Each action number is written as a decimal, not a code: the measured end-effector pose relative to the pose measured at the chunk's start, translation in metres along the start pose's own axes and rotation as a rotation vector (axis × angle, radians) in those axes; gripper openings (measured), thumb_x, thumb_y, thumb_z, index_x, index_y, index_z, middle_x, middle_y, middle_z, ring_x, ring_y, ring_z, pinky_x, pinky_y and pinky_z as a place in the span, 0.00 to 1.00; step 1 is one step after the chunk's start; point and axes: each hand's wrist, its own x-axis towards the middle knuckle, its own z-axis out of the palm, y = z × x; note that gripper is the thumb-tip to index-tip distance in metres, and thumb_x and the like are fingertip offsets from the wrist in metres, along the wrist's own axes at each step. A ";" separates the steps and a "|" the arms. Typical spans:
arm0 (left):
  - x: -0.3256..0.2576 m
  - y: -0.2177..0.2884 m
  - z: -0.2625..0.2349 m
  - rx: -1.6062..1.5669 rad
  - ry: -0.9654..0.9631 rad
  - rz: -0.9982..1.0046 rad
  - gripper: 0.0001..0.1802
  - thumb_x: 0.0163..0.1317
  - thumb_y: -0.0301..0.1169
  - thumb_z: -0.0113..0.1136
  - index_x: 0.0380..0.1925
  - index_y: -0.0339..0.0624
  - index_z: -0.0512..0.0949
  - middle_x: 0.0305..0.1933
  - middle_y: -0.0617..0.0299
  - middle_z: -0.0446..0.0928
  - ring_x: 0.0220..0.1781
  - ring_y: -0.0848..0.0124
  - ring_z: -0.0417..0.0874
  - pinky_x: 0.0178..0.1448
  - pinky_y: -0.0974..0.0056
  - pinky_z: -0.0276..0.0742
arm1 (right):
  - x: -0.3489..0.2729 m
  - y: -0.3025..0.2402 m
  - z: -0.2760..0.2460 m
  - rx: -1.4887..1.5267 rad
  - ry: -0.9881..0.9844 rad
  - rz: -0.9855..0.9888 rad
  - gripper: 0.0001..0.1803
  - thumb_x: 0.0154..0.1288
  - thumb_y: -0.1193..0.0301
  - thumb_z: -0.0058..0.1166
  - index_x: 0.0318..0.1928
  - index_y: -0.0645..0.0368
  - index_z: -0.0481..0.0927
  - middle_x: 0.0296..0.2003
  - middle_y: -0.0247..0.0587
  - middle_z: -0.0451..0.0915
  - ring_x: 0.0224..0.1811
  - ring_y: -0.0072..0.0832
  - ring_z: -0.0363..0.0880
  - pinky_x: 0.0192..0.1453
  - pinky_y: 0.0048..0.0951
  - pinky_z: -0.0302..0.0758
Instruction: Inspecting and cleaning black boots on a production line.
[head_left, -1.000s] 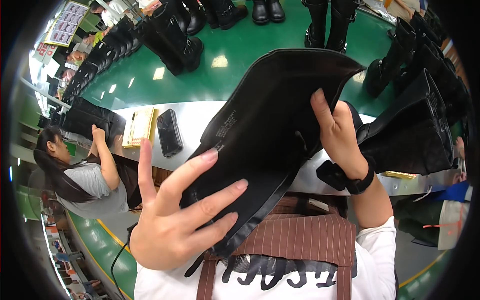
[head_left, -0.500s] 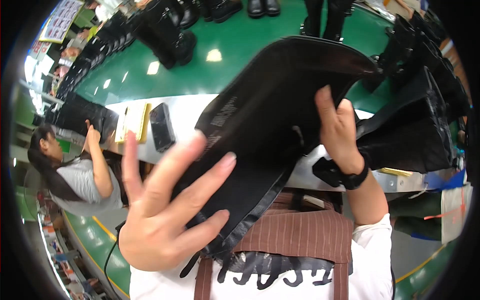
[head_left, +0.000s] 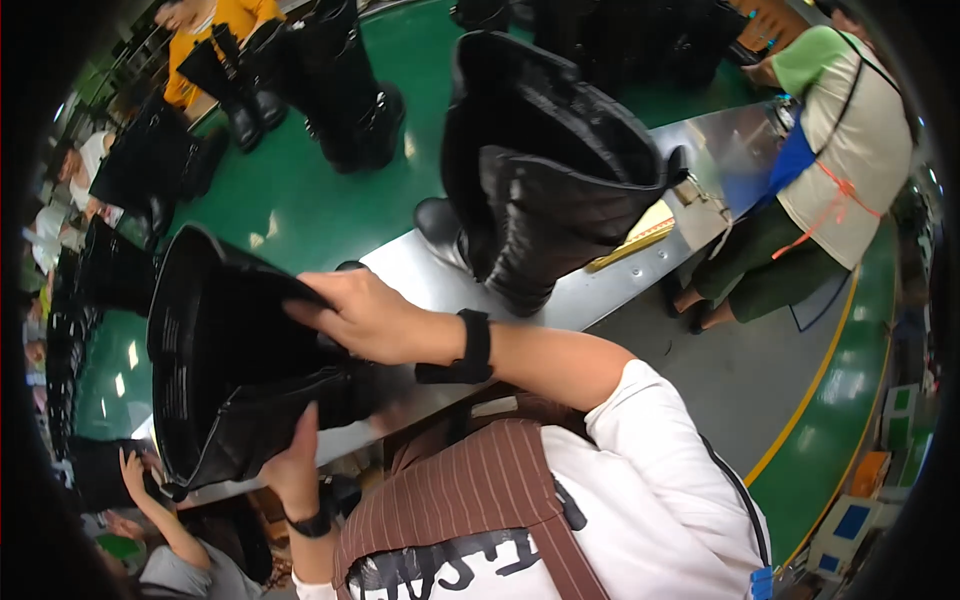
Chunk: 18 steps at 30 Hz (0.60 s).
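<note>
I'm presumably steadying a tall black leather boot [head_left: 255, 410] open, right hand [head_left: 368, 317] clasping above, left hand [head_left: 293, 468] bracing below, closure unclear.

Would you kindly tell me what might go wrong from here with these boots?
The right forearm appears close to the black footwear standing on the metal bench, so a quick sweep might knock it over.

The held boot might slip: the left hand supports its lower side, while the right hand is blurred at its opening and its grip is unclear.
</note>
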 end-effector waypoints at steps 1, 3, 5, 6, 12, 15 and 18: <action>-0.006 -0.003 0.012 -0.081 -0.005 -0.034 0.24 0.51 0.22 0.73 0.49 0.28 0.77 0.51 0.53 0.79 0.51 0.67 0.80 0.60 0.61 0.75 | -0.003 0.002 -0.002 0.021 -0.010 0.019 0.15 0.68 0.64 0.55 0.47 0.63 0.78 0.31 0.54 0.80 0.35 0.48 0.81 0.38 0.38 0.76; -0.007 -0.003 0.019 -0.206 0.085 -0.153 0.15 0.58 0.21 0.67 0.46 0.26 0.80 0.47 0.57 0.82 0.45 0.71 0.81 0.55 0.63 0.76 | -0.011 0.001 -0.011 0.175 -0.065 0.104 0.17 0.70 0.67 0.53 0.55 0.61 0.75 0.37 0.46 0.81 0.39 0.33 0.82 0.42 0.31 0.77; -0.002 0.000 0.020 -0.076 0.129 -0.053 0.14 0.59 0.21 0.66 0.45 0.29 0.80 0.46 0.58 0.82 0.44 0.70 0.81 0.52 0.65 0.75 | -0.022 -0.001 -0.025 0.379 -0.093 0.193 0.19 0.73 0.68 0.49 0.60 0.61 0.72 0.45 0.36 0.80 0.46 0.23 0.80 0.49 0.28 0.77; -0.001 0.002 0.018 -0.084 0.139 -0.068 0.13 0.60 0.22 0.66 0.45 0.30 0.80 0.44 0.60 0.82 0.42 0.70 0.80 0.52 0.66 0.74 | -0.028 0.000 -0.033 0.402 -0.056 0.200 0.18 0.74 0.66 0.48 0.58 0.62 0.73 0.46 0.36 0.80 0.48 0.22 0.79 0.48 0.26 0.77; -0.031 -0.006 0.027 -0.396 -0.125 -0.327 0.14 0.54 0.20 0.68 0.42 0.33 0.80 0.42 0.61 0.81 0.42 0.72 0.80 0.49 0.68 0.75 | -0.081 0.020 -0.015 -0.142 -0.192 0.466 0.12 0.67 0.69 0.58 0.45 0.64 0.80 0.30 0.36 0.82 0.28 0.19 0.80 0.34 0.21 0.75; -0.043 -0.022 0.029 -0.479 -0.196 -0.380 0.17 0.54 0.21 0.69 0.44 0.33 0.79 0.44 0.60 0.81 0.43 0.71 0.81 0.50 0.67 0.75 | -0.087 0.029 0.013 -0.136 -0.093 0.326 0.13 0.64 0.69 0.61 0.43 0.65 0.80 0.27 0.41 0.82 0.27 0.21 0.81 0.33 0.23 0.75; -0.045 -0.032 0.023 -0.492 -0.337 -0.390 0.20 0.53 0.22 0.70 0.47 0.33 0.78 0.47 0.59 0.81 0.47 0.70 0.81 0.52 0.66 0.76 | -0.082 0.039 0.023 -0.204 -0.193 0.355 0.12 0.61 0.69 0.64 0.38 0.66 0.79 0.23 0.44 0.81 0.26 0.25 0.81 0.31 0.27 0.74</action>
